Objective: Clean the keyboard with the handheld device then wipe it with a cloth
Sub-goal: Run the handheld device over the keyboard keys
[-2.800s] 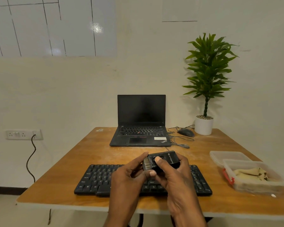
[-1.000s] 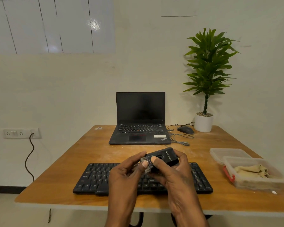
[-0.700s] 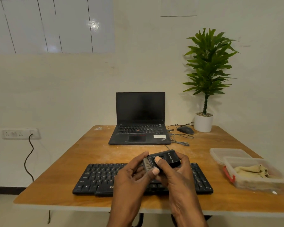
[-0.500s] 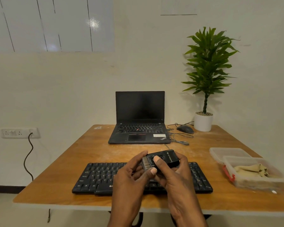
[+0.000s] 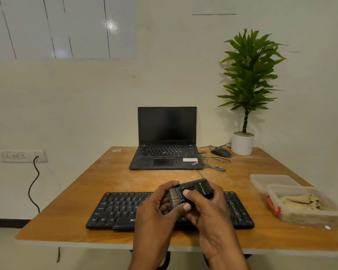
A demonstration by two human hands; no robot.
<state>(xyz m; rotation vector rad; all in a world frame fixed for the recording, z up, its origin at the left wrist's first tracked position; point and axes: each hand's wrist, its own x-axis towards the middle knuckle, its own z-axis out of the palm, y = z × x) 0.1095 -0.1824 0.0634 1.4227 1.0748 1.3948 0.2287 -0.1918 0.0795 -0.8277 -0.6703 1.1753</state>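
A black handheld device [image 5: 193,191] is held above the middle of the black keyboard [image 5: 121,209], clear of the keys, with its brush end turned to the left. The grip of the left hand [image 5: 154,213] is curled round that brush end, thumb at its lower edge. The grip of the right hand [image 5: 209,209] is wrapped round the body of the device, and its thumb is pressed on the top face. The keyboard is laid parallel to the near edge of the counter [image 5: 70,228], with a narrow strip of bare wood left in front of it and wider bare wood at its left end. To the right of the keyboard, near the counter's right edge, a clear plastic box [image 5: 304,217] is seen with a crumpled tan cloth [image 5: 300,200] inside; its lid [image 5: 271,181] is lying just behind it. Beyond the keyboard a broad band of open wood is left, then an open laptop [image 5: 167,147] with a dark screen. To the right of the laptop, a mouse [image 5: 220,152] with loose cable and a potted plant [image 5: 244,106] are placed at the far edge, by the wall.
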